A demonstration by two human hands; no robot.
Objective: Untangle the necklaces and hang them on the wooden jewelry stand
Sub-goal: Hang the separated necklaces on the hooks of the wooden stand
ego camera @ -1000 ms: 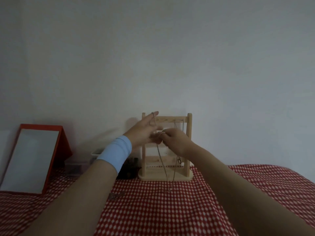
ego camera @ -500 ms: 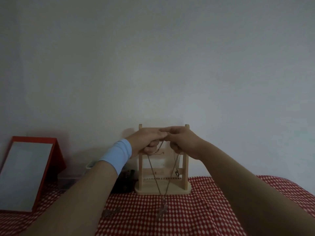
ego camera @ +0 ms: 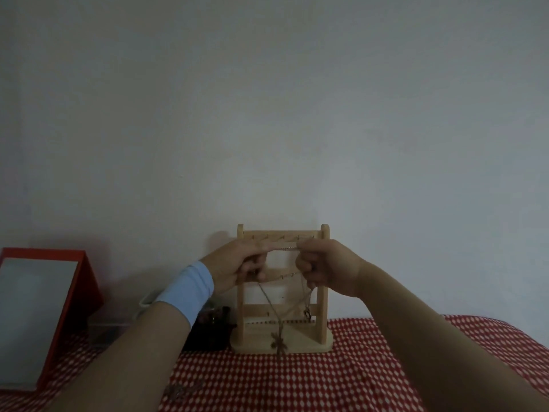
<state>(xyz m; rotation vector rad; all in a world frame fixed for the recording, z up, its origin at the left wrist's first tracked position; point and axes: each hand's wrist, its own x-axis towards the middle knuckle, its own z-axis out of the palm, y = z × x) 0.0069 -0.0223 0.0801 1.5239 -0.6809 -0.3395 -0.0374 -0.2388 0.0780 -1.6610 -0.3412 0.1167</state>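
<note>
Thin necklace [ego camera: 280, 313] hangs V-shaped, cross-like pendant at bottom

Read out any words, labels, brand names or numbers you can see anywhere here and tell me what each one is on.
None can be read.
Wooden jewelry stand: bare wood, no lettering.
Red-framed mirror: no label showing.
Blue wristband on the left arm: plain.
Dark box beside the stand: too dim to tell whether it bears print.
Checked tablecloth: pattern only.
</note>
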